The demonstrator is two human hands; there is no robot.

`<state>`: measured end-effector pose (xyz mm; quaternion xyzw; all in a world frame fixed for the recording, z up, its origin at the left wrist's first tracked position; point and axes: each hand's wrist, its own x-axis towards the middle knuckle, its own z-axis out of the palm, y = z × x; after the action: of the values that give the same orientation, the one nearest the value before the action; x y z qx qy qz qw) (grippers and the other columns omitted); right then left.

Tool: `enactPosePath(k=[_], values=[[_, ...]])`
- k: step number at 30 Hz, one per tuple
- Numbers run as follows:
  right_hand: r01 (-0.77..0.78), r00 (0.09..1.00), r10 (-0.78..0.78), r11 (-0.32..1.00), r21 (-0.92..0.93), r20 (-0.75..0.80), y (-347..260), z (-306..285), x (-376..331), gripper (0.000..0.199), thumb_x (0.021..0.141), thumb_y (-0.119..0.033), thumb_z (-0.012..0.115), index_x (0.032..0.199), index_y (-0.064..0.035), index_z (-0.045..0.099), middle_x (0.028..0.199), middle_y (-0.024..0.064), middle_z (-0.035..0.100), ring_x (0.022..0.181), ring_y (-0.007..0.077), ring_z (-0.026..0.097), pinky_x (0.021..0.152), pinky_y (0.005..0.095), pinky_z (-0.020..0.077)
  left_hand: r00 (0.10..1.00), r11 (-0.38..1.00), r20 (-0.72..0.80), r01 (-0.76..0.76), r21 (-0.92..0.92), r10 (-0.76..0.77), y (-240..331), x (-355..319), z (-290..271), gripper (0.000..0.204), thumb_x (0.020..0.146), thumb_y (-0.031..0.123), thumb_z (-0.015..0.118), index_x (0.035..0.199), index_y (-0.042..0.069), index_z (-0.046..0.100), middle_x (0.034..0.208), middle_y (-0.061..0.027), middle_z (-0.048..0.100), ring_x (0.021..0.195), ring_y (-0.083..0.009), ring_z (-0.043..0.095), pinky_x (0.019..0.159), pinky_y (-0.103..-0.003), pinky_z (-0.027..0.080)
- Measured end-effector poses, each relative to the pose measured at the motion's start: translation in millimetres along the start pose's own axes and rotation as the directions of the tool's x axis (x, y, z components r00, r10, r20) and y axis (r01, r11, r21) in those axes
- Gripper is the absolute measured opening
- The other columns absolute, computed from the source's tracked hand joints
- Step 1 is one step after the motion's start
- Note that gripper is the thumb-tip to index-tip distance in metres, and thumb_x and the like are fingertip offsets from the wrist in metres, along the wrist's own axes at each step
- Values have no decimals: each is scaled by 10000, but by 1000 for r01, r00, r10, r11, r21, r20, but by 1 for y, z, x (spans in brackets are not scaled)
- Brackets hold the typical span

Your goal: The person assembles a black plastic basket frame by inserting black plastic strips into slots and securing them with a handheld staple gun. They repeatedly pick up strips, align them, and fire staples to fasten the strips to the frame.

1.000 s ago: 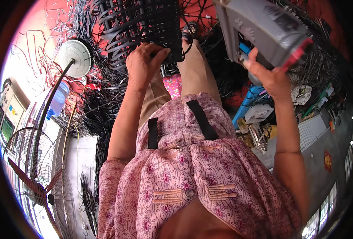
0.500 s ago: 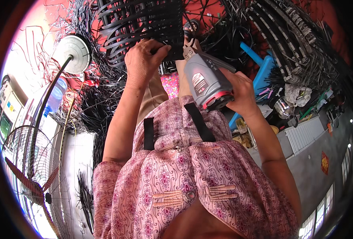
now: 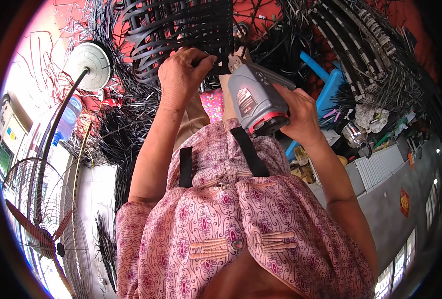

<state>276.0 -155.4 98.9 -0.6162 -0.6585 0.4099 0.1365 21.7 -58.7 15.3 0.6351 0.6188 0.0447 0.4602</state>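
Gripping the lower edge of the woven black strap panel (image 3: pixel 178 35), your left hand (image 3: pixel 181 77) pinches its strips, fingers curled. Just beside it, your right hand (image 3: pixel 298 114) wraps the grey handheld tool (image 3: pixel 253 97), whose nose touches the panel's edge.

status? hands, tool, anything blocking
Left hand grips the black strap weave. Right hand holds the grey tool, nose at the weave edge. Loose strap piles around; nothing between tool and weave.
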Motion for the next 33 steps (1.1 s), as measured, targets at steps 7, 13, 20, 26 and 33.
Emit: enactPosePath(k=[7, 13, 20, 26, 33], values=[[-7, 1000, 7, 1000, -5, 5, 1, 0, 1, 591, 703, -194, 794, 1242, -26, 618, 980, 144, 731, 856, 300, 721, 826, 392, 523, 1000, 1000, 1, -4, 1, 4, -2, 0, 0, 231, 813, 377, 762, 839, 148, 781, 772, -40, 687, 721, -256, 676, 655, -371, 508], [-16, 1000, 17, 999, -36, 18, 3, 0, 1, 587, 704, -188, 799, 1243, -44, 620, 983, 132, 734, 864, 289, 722, 814, 384, 517, 1000, 1000, -7, -4, 11, 5, 0, -1, 0, 233, 809, 377, 770, 834, 146, 780, 776, -32, 693, 714, -251, 678, 646, -367, 505], [-10, 999, 12, 999, -52, 40, 0, -2, 5, 613, 710, -201, 810, 1271, -69, 603, 1003, 105, 736, 887, 271, 721, 812, 372, 506, 1000, 1000, -17, -22, -1, 22, 1, -1, -1, 194, 814, 265, 796, 848, 76, 768, 745, -64, 678, 661, -197, 668, 625, -313, 502], [-13, 998, 17, 998, -64, 59, -1, -2, 5, 616, 710, -203, 817, 1273, -78, 600, 1022, 95, 734, 895, 269, 723, 835, 385, 510, 1000, 1000, -18, -22, 3, 22, 1, -1, -1, 187, 814, 262, 800, 851, 81, 767, 746, -62, 679, 661, -197, 665, 627, -312, 500], [3, 999, -1, 999, -42, 42, -5, -2, 8, 599, 704, -175, 815, 1254, -75, 600, 1006, 103, 729, 906, 279, 725, 855, 390, 510, 999, 999, -22, -38, 7, 38, 1, -1, 0, 184, 814, 261, 801, 846, 84, 765, 744, -63, 675, 658, -198, 661, 623, -313, 494]])
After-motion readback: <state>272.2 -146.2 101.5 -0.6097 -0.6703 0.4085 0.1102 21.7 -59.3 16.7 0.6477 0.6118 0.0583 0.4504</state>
